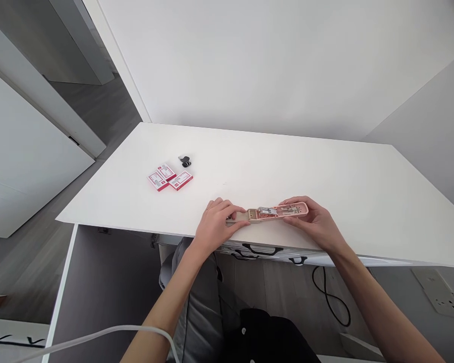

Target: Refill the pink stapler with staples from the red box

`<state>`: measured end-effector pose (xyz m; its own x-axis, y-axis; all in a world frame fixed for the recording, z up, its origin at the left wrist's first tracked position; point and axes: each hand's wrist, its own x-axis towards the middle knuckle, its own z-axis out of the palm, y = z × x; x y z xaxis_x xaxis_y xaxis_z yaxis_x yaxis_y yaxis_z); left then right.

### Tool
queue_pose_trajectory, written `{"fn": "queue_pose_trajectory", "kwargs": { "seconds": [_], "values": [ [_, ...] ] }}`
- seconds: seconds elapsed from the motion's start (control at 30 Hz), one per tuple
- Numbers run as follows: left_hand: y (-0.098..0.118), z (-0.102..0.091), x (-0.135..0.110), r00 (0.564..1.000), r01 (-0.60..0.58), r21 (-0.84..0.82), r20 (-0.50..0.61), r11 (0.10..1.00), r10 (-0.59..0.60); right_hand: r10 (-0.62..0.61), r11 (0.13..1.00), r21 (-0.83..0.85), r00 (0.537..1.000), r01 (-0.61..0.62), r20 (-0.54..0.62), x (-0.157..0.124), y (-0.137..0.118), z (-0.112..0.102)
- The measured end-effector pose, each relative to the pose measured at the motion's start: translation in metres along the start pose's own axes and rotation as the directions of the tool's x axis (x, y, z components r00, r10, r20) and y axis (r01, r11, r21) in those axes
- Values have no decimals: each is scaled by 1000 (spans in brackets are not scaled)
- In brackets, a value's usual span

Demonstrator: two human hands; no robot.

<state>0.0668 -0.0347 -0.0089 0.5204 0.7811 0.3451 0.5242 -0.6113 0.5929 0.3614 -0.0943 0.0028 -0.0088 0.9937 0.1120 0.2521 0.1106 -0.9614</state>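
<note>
A pink and beige stapler point(267, 212) lies folded wide open near the front edge of the white desk, its metal inner parts facing up. My left hand point(220, 220) grips the beige end between thumb and fingers. At the other end, my right hand point(310, 222) holds the pink rounded cover, thumb in front and fingers behind. Part of each end is hidden by the fingers.
Several small red and white boxes point(180, 180) lie together on the desk point(344, 176) to the left. A small black object point(185, 161), perhaps a staple remover, sits behind them. Drawer handles point(263, 249) show below the front edge. A white cable point(113, 330) crosses at lower left.
</note>
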Motion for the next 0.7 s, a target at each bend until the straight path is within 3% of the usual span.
{"fn": "queue_pose_trajectory", "kwargs": {
  "seconds": [0.27,0.4,0.57,0.7],
  "values": [
    [2,0,0,995,-23,118,-94,993,34,-25,998,-58,998,22,-58,1,12,-1],
    [6,0,0,981,21,128,-193,992,4,-31,988,-150,994,15,-105,4,17,0],
    [7,-3,0,947,97,3,-309,995,-91,-22,982,-186,989,-6,-149,6,17,0],
    [-7,-13,2,888,175,-59,-421,983,-183,10,975,-218,984,-49,-180,10,18,-4]
  ]
}}
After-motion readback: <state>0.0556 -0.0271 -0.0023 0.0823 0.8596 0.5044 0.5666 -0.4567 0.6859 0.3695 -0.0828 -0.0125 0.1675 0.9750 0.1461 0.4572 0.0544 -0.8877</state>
